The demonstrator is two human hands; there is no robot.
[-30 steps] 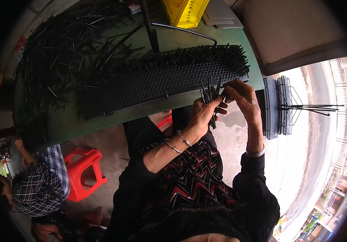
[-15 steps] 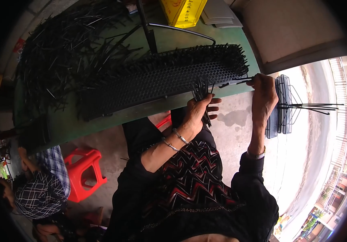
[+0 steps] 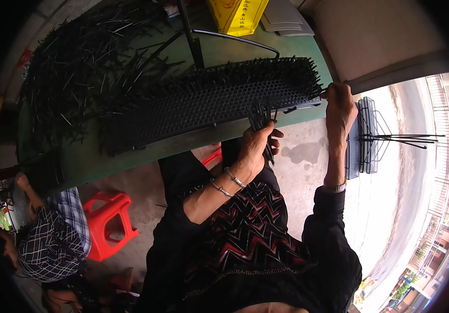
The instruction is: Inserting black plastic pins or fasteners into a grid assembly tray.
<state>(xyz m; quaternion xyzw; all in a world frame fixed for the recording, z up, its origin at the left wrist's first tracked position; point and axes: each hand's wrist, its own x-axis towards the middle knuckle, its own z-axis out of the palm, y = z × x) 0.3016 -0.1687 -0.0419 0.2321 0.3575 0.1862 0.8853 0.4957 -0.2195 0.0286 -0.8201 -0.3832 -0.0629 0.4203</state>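
Observation:
A long black perforated panel (image 3: 175, 116) lies along the near edge of the green table (image 3: 297, 47). Dense black bristle-like strips (image 3: 287, 73) stick up from its far side and right end. Below the panel's near edge, my left hand (image 3: 255, 148) is closed round a bunch of thin black strips (image 3: 260, 119), their ends fanning upward. My right hand (image 3: 341, 110) is at the panel's right end, thumb and forefinger pinched on what looks like one thin black strip. Most of that strip is hidden by the fingers and the dark bristles.
A big heap of loose black strips (image 3: 73, 62) covers the table's left side. Black metal bars (image 3: 196, 49) rise behind the panel, near a yellow bag (image 3: 239, 15). A red stool (image 3: 110, 224) and another person (image 3: 55, 245) are at the lower left. Wire racks (image 3: 368, 135) stand at right.
My right hand has moved slightly up and in against the panel's right end, so less of the strip shows. The left hand's fingers have curled in a little; its bunch stays in place.

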